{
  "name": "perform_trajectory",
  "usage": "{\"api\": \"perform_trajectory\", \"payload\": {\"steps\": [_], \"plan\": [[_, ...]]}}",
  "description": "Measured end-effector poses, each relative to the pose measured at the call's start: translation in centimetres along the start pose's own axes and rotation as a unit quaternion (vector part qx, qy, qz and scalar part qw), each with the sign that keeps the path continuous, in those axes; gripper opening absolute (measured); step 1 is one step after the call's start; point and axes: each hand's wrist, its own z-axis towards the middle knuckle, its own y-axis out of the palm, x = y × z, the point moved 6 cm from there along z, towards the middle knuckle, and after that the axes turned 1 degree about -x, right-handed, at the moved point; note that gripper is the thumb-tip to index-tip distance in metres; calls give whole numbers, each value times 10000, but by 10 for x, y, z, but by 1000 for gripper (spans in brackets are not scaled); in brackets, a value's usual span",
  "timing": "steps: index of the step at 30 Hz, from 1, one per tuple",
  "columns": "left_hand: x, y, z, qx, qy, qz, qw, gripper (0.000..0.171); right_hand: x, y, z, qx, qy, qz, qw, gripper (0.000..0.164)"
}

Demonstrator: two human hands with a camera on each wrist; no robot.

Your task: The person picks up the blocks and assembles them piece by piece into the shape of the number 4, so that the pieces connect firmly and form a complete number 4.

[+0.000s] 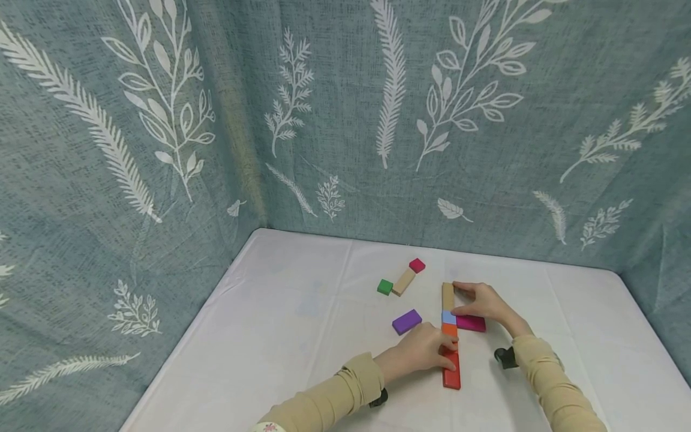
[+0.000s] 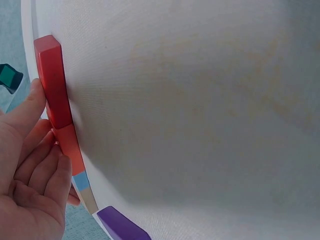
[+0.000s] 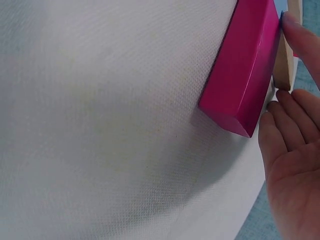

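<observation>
A straight row of blocks runs toward me on the white table: a plain wooden block (image 1: pixel 448 295), a light blue block (image 1: pixel 448 317), an orange block (image 1: pixel 448 329) and a red block (image 1: pixel 451 378). Against its right side lies a magenta block (image 1: pixel 471 323). My left hand (image 1: pixel 423 349) reaches over the near part, thumb by the red block and fingers at the orange one. Partly bent, those fingers touch the row. At the far part, my right hand (image 1: pixel 483 301) spreads its thumb to the light blue block and its fingers to the wooden block's far end.
A purple block (image 1: pixel 407 322) lies left of the row. Farther back, a green block (image 1: pixel 385 287), another wooden block (image 1: pixel 403 282) and a crimson block (image 1: pixel 417 265) form a slanting line. A patterned cloth (image 1: pixel 351 120) hangs behind the table (image 1: pixel 259 312).
</observation>
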Motion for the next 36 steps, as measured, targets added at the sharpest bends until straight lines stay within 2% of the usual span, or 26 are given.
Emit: {"api": "perform_trajectory", "payload": {"steps": [17, 30, 36], "plan": [[1, -1, -1, 18, 19, -16, 10000, 32, -2, -1, 0, 105, -34, -79, 9999, 74], [0, 1, 0, -10, -52, -43, 10000, 32, -12, -12, -7, 234, -269, 208, 9991, 69], [0, 0, 0, 6, -34, -76, 10000, 32, -13, -20, -10, 450, -509, 266, 9973, 66]]}}
